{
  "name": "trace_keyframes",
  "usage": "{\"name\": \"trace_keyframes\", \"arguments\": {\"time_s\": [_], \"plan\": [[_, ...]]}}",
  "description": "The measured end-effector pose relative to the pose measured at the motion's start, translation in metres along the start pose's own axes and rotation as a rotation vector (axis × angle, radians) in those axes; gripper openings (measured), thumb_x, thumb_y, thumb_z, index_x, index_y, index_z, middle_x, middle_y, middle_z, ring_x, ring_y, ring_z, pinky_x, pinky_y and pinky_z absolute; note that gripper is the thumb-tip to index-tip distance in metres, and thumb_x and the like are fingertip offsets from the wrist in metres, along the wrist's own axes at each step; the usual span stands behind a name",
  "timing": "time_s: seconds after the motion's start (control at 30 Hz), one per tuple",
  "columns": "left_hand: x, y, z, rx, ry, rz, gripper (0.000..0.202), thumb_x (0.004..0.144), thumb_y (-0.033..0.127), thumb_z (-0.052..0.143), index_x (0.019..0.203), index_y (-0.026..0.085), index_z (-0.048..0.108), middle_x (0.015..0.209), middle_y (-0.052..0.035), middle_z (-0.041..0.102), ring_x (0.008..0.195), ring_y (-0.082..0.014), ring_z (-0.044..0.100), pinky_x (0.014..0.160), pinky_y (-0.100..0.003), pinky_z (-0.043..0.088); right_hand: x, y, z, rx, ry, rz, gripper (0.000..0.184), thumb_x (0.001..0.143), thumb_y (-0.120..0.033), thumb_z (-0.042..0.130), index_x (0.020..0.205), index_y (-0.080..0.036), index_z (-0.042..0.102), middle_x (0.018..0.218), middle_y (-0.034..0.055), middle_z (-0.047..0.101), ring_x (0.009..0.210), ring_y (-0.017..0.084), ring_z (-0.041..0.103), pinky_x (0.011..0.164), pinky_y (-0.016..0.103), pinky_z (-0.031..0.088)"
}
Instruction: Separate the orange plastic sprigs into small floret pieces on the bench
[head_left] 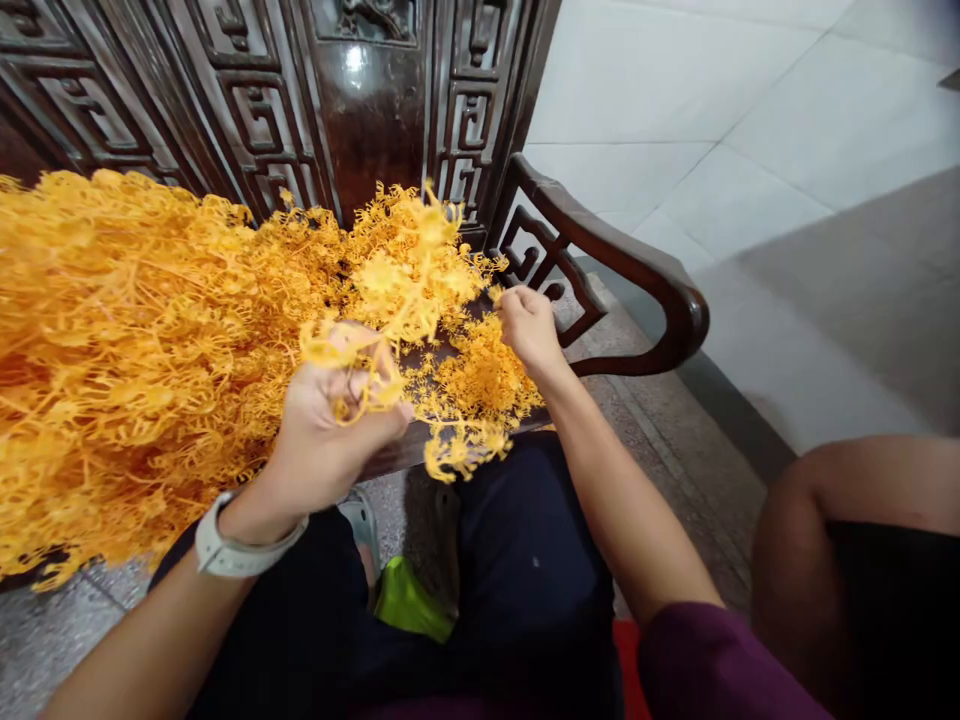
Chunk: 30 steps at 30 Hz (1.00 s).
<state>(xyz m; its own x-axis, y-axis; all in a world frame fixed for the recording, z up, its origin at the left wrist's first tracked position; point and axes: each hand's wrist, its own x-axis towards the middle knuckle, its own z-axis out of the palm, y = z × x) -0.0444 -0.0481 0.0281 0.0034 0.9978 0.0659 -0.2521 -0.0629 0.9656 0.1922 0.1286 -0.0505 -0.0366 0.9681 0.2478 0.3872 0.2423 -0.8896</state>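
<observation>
We pinch a yellow sprig [409, 310] in our left hand [322, 430], its fingers curled and thumb closed in, above the front edge of the wooden bench [375, 130]. Our right hand [531, 328] is curled nearly closed beside the armrest [637, 260], just above a small yellow heap [487, 370]; we cannot tell what it grips. A large yellow pile [150, 360] covers the bench to our left.
</observation>
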Motion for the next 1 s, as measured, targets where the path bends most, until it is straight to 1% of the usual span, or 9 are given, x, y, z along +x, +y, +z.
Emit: {"name": "trace_keyframes", "arguments": {"time_s": [0.17, 0.27, 0.37, 0.53, 0.63, 0.7, 0.87, 0.93, 1.0], "plan": [[0.011, 0.008, -0.008, -0.252, 0.064, -0.109, 0.045, 0.063, 0.004, 0.089, 0.090, 0.022, 0.057, 0.056, 0.0112, 0.041, 0.042, -0.0028, 0.038, 0.046, -0.017, 0.045, -0.013, 0.000, -0.012, -0.193, -0.074, -0.024, 0.026, 0.091, -0.038, 0.060, 0.072, -0.019, 0.058, 0.064, -0.0003, 0.052, 0.061, 0.013, 0.041, 0.060, 0.030, 0.031], [0.013, 0.009, -0.007, -0.299, 0.013, -0.120, 0.043, 0.064, 0.004, 0.089, 0.090, 0.022, 0.059, 0.054, 0.0109, 0.037, 0.043, -0.0022, 0.036, 0.047, -0.015, 0.043, -0.015, -0.003, -0.017, -0.422, -0.167, -0.001, 0.040, 0.099, -0.047, 0.055, 0.070, -0.020, 0.056, 0.063, -0.0002, 0.052, 0.062, 0.014, 0.045, 0.062, 0.030, 0.030], [0.012, 0.007, -0.009, -0.333, -0.059, -0.111, 0.044, 0.065, 0.004, 0.089, 0.093, 0.023, 0.060, 0.055, 0.0107, 0.033, 0.045, -0.0024, 0.036, 0.051, -0.016, 0.043, -0.011, 0.001, -0.024, -0.602, -0.188, 0.023, 0.042, 0.102, -0.045, 0.053, 0.067, -0.021, 0.052, 0.062, 0.0011, 0.053, 0.063, 0.016, 0.047, 0.063, 0.032, 0.028], [0.011, 0.008, -0.012, -0.402, -0.093, -0.125, 0.046, 0.066, 0.000, 0.084, 0.089, 0.024, 0.053, 0.055, 0.0117, 0.024, 0.046, -0.0037, 0.028, 0.052, -0.019, 0.042, -0.015, 0.003, -0.029, -0.683, -0.200, 0.068, 0.024, 0.090, -0.028, 0.069, 0.070, -0.021, 0.057, 0.063, 0.0021, 0.057, 0.063, 0.017, 0.047, 0.065, 0.033, 0.028], [0.011, 0.011, -0.011, -0.440, -0.099, -0.129, 0.050, 0.064, -0.002, 0.082, 0.093, 0.025, 0.052, 0.056, 0.0120, 0.025, 0.047, -0.0043, 0.027, 0.053, -0.020, 0.040, -0.030, -0.016, -0.024, -0.519, -0.169, -0.006, 0.026, 0.095, -0.034, 0.065, 0.074, -0.020, 0.059, 0.068, 0.0018, 0.059, 0.064, 0.015, 0.048, 0.066, 0.032, 0.032], [0.012, 0.010, -0.010, -0.431, -0.105, -0.113, 0.050, 0.065, -0.002, 0.081, 0.095, 0.024, 0.051, 0.056, 0.0120, 0.027, 0.047, -0.0045, 0.028, 0.053, -0.021, 0.037, -0.044, -0.036, -0.017, -0.213, -0.301, -0.079, 0.035, 0.099, -0.044, 0.063, 0.076, -0.019, 0.062, 0.070, 0.0015, 0.060, 0.064, 0.014, 0.050, 0.064, 0.030, 0.036], [0.019, 0.003, -0.008, -0.346, -0.086, -0.032, 0.049, 0.068, -0.004, 0.082, 0.089, 0.022, 0.046, 0.057, 0.0117, 0.032, 0.047, -0.0036, 0.030, 0.052, -0.022, 0.030, -0.073, -0.075, -0.002, 0.430, -1.017, -0.068, 0.060, 0.102, -0.070, 0.053, 0.102, -0.014, 0.074, 0.086, 0.0068, 0.073, 0.071, 0.014, 0.064, 0.065, 0.027, 0.050], [0.021, 0.002, -0.008, -0.325, -0.047, -0.044, 0.050, 0.068, -0.004, 0.082, 0.088, 0.022, 0.045, 0.057, 0.0119, 0.032, 0.046, -0.0034, 0.029, 0.051, -0.022, 0.027, -0.078, -0.079, 0.003, 0.510, -1.141, -0.034, 0.061, 0.099, -0.072, 0.057, 0.101, -0.013, 0.073, 0.087, 0.0066, 0.072, 0.072, 0.014, 0.064, 0.064, 0.027, 0.051], [0.024, 0.002, -0.007, -0.298, -0.007, -0.051, 0.051, 0.068, -0.004, 0.083, 0.086, 0.022, 0.043, 0.055, 0.0122, 0.032, 0.044, -0.0032, 0.027, 0.049, -0.022, 0.024, -0.080, -0.079, 0.006, 0.522, -1.168, -0.007, 0.051, 0.098, -0.065, 0.065, 0.098, -0.015, 0.072, 0.085, 0.0040, 0.070, 0.072, 0.013, 0.064, 0.062, 0.025, 0.050]]}}
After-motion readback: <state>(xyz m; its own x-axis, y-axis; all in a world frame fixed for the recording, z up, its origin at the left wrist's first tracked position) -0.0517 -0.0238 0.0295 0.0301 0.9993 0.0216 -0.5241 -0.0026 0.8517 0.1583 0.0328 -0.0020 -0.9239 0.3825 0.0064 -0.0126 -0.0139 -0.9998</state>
